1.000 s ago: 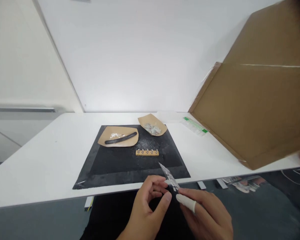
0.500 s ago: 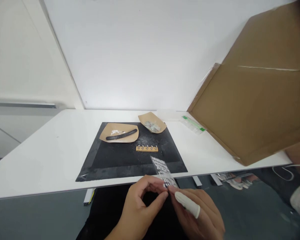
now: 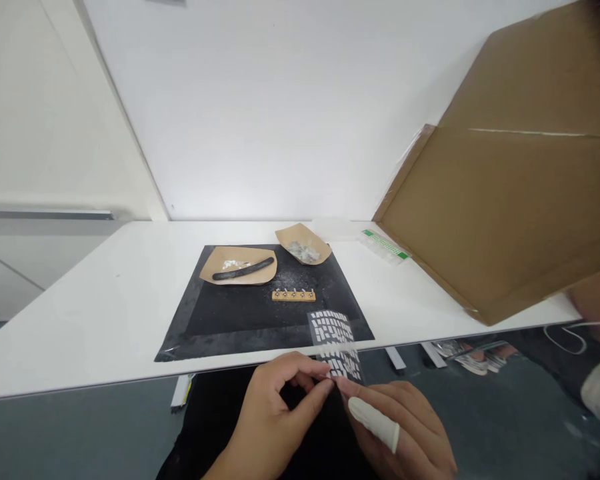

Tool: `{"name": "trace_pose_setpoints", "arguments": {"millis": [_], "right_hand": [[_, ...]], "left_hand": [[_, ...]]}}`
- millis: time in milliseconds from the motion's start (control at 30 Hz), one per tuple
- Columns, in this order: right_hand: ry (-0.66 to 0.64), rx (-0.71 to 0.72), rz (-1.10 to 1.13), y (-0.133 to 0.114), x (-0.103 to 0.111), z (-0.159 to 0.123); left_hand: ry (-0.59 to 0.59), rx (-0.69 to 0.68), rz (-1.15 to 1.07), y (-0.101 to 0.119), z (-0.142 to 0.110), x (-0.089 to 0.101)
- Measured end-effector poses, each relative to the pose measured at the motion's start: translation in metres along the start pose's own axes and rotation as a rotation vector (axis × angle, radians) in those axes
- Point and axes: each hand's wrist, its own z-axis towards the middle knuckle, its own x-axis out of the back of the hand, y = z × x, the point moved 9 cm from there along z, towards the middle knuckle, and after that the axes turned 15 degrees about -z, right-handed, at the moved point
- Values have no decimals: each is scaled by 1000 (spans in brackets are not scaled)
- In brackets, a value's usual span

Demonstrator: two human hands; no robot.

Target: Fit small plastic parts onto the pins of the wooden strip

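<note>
A clear flexible sheet (image 3: 336, 333) with rows of small white pieces rises over the table's front edge, bowed slightly. My right hand (image 3: 405, 420) is closed on its near edge and wears a white finger cot (image 3: 374, 423) on one digit. Beside it, my left hand (image 3: 275, 400) pinches thumb and finger together at the sheet's bottom edge; whether it grips the sheet or a small piece, I cannot tell. Beyond the sheet, a wooden strip (image 3: 294, 296) with several small metal pegs lies on a black mat (image 3: 240, 317).
On the mat, one paper tray (image 3: 210, 267) holds white bits with a curved black nail file (image 3: 243, 269) across it. Another paper tray (image 3: 293, 235) holds clear scraps. A green-marked clear pack (image 3: 385, 245) lies by leaning brown cardboard (image 3: 520, 200). Part of another person shows at far right.
The sheet has turned to face me more, so its rows of white pieces show more broadly. Both hands stay together at its near edge.
</note>
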Motion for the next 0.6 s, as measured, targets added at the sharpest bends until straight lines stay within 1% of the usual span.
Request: {"name": "trace_pose_setpoints", "arguments": {"millis": [200,333,500,600], "right_hand": [[-26,92,29,-9,1,10],[-26,104,1,-8,-2,12],[-27,105,-7,-6,-5,17],[-41,112,-19,0,-10,15]], "left_hand": [[9,-19,41,1,-2,1],[4,-41,81,3,-2,2],[-24,-20,85,0,4,0],[14,-17,74,1,10,4]]}}
